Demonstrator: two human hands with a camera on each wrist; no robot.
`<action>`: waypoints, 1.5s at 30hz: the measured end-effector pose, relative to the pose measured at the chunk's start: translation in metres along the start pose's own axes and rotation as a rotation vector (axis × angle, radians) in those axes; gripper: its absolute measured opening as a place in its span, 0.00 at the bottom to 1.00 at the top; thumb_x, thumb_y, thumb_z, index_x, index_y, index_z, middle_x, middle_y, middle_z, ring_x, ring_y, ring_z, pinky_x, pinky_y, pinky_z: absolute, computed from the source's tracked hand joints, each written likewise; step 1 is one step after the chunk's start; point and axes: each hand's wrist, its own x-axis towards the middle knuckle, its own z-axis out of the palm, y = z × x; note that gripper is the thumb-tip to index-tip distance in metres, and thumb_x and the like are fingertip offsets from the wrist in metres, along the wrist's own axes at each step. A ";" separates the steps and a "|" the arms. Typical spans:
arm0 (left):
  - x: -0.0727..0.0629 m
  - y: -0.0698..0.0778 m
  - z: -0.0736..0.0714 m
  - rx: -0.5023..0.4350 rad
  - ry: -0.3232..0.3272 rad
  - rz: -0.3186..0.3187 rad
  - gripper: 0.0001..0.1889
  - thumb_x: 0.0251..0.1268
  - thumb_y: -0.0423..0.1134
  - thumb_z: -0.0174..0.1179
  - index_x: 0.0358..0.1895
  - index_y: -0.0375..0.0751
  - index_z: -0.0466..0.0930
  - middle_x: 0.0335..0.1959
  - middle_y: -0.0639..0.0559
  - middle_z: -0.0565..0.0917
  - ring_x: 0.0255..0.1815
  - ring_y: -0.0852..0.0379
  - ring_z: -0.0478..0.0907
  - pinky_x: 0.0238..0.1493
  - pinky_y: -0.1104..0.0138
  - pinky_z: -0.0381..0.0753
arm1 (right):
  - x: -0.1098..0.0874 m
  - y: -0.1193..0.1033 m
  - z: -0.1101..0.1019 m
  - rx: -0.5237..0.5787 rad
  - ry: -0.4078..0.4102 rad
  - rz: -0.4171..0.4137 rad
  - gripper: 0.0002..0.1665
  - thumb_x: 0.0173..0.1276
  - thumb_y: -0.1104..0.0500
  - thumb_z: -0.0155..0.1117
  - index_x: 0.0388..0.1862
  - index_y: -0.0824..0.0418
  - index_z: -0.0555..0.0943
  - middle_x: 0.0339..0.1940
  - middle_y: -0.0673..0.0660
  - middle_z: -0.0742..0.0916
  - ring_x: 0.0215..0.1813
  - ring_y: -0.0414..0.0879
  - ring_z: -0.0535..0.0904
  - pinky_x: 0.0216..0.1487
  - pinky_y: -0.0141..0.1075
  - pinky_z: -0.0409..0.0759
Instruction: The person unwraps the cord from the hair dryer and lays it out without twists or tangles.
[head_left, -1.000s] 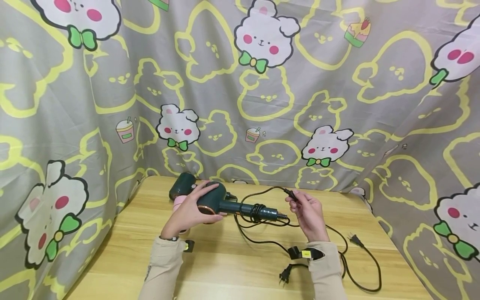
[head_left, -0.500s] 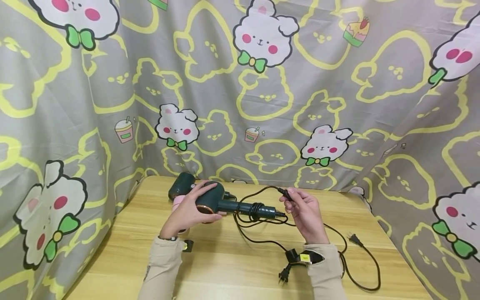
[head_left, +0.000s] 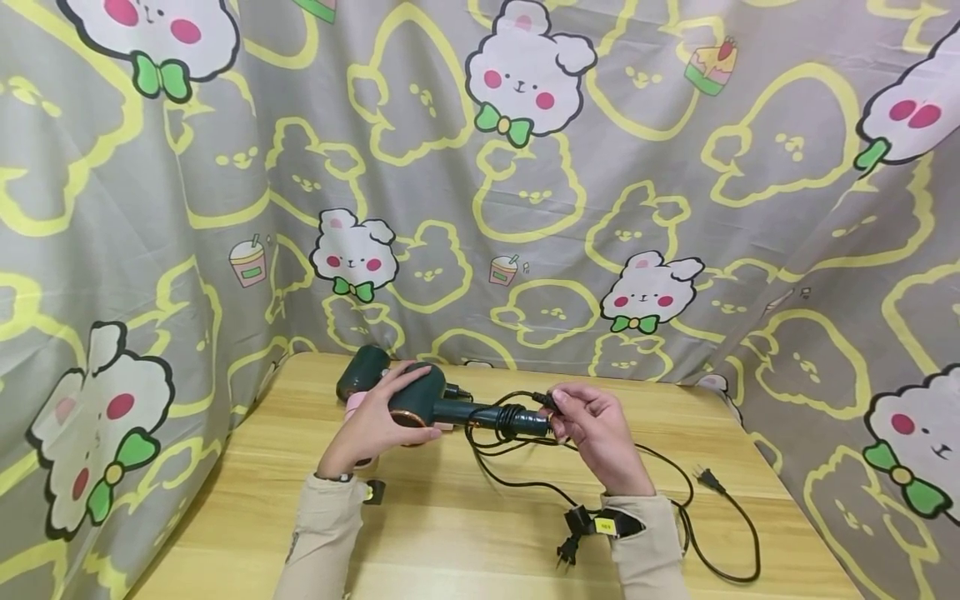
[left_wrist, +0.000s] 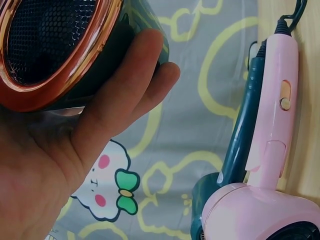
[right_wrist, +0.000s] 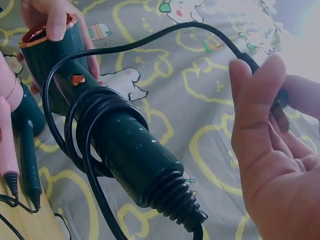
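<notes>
My left hand (head_left: 371, 429) grips the barrel of a dark green hair dryer (head_left: 453, 411) with a copper-coloured rim, fingers over the top and thumb below. In the left wrist view the mesh grille (left_wrist: 47, 40) shows beside that hand. The dryer's handle points right, and its black cord (right_wrist: 107, 112) is wound in several loops around it. My right hand (head_left: 600, 437) pinches the cord's plug (right_wrist: 248, 61) between thumb and fingers, close by the handle's end. Part of the plug is hidden by the fingers. Between plug and handle the cord arches loosely.
Behind my left hand lie a pink hair dryer (left_wrist: 275, 100) and a second dark green one (head_left: 362, 372). Two loose plugs, one at the right (head_left: 708, 478) and one near the front (head_left: 567, 550), rest with their cords on the wooden table (head_left: 450, 542). Patterned curtains enclose it.
My right hand has moved left and slightly down with the plug, up to the handle's end. The left hand and the hair dryer have stayed nearly still.
</notes>
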 end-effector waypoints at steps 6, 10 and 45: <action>-0.001 0.000 -0.001 0.013 0.005 -0.006 0.48 0.48 0.63 0.79 0.76 0.73 0.67 0.84 0.50 0.57 0.77 0.31 0.65 0.60 0.43 0.79 | -0.002 0.001 0.002 -0.040 -0.120 0.004 0.11 0.79 0.67 0.57 0.49 0.58 0.86 0.38 0.52 0.94 0.31 0.36 0.85 0.32 0.28 0.80; -0.001 0.000 -0.001 0.010 0.001 -0.019 0.48 0.48 0.63 0.79 0.76 0.74 0.66 0.84 0.51 0.56 0.73 0.33 0.70 0.59 0.46 0.80 | -0.002 0.003 0.001 -0.069 -0.217 0.039 0.13 0.77 0.70 0.57 0.51 0.60 0.86 0.40 0.54 0.94 0.33 0.37 0.87 0.35 0.29 0.83; -0.003 0.000 -0.006 0.117 0.049 -0.065 0.49 0.44 0.67 0.79 0.75 0.76 0.66 0.84 0.51 0.59 0.72 0.35 0.69 0.62 0.36 0.64 | 0.010 0.051 0.022 -0.289 -0.467 0.392 0.20 0.72 0.60 0.69 0.59 0.69 0.83 0.48 0.57 0.92 0.44 0.42 0.89 0.52 0.44 0.88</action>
